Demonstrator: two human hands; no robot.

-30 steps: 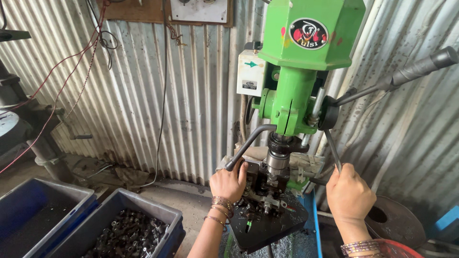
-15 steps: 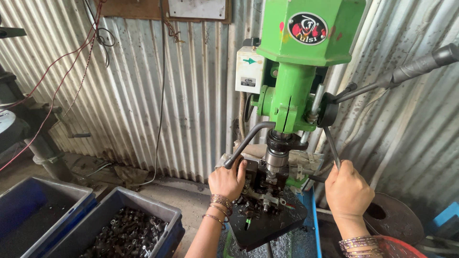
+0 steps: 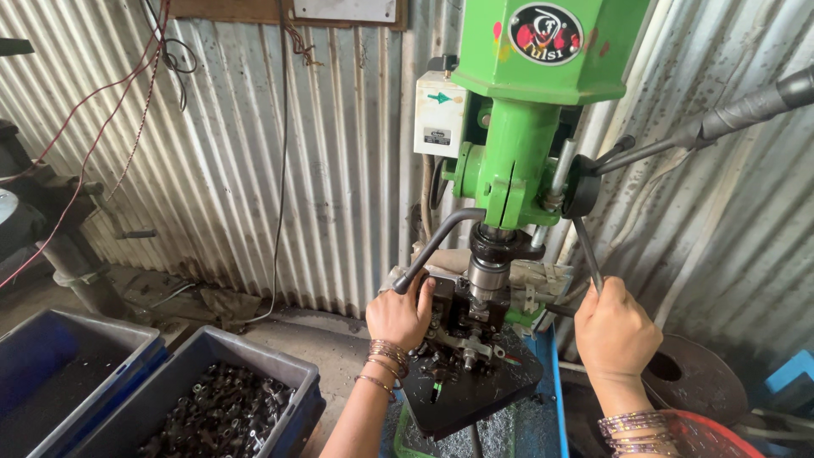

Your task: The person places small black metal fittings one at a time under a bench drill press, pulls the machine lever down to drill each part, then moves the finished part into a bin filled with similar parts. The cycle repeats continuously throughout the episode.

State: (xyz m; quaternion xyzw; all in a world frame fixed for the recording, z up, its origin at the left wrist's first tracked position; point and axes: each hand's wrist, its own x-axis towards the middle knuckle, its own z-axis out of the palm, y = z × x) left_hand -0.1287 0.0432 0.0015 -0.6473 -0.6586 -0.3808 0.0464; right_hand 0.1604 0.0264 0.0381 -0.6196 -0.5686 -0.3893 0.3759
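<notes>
A: Drill press [image 3: 543, 102], green, dead centre. Your left hand [image 3: 398, 314] sits at 9 o'clock of the spindle [image 3: 487, 271], fingers closed round the end of the bent grey handle [image 3: 432, 250] on the jig [image 3: 462, 326].

B: And the right?

A: Right hand [image 3: 612, 326] at 3 o'clock, fingers wrapped on the lower feed lever [image 3: 587, 254]. The workpiece sits in the jig under the spindle; too dark to make out its shape.

B: How should you run it?

A: Likely best to keep the left grip firm so the jig can't turn, and pull the lever evenly, not in jerks. Keep your bangles [image 3: 386, 352] clear of the spindle.

B: Surroundings?

A: Blue bin [image 3: 280, 373] of small dark parts at 7 o'clock, corrugated wall [image 3: 254, 170] behind.
</notes>
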